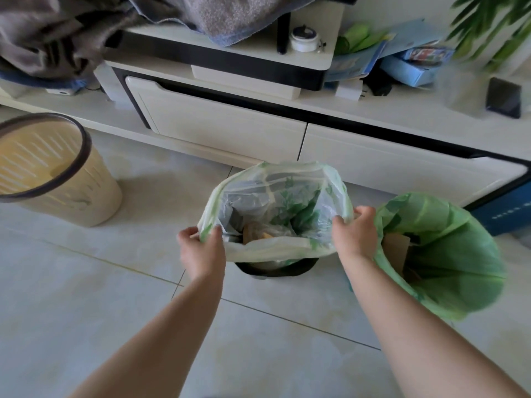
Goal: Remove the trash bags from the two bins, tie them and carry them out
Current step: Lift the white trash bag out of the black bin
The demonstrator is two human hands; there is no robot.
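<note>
A pale, see-through trash bag [270, 248] with green print stands open over a small dark-rimmed bin [275, 270] at the middle of the floor. Crumpled wrappers and scraps lie inside it. My left hand [201, 248] pinches the bag's left rim. On the bag's right rim my right hand [355, 234] is closed. The bag's mouth is lifted above the bin's rim. To the right, a green trash bag [448, 254] lines a second bin, with brown cardboard [395, 251] poking up inside; that bin itself is hidden by the bag.
A beige slotted bin [51, 173] with a dark rim stands at the left, without a bag. A white low cabinet [230, 122] runs along the back, with towels, boxes and a phone [503, 97] on it. A blue box [505, 211] is at the right. Pale floor tiles lie in front.
</note>
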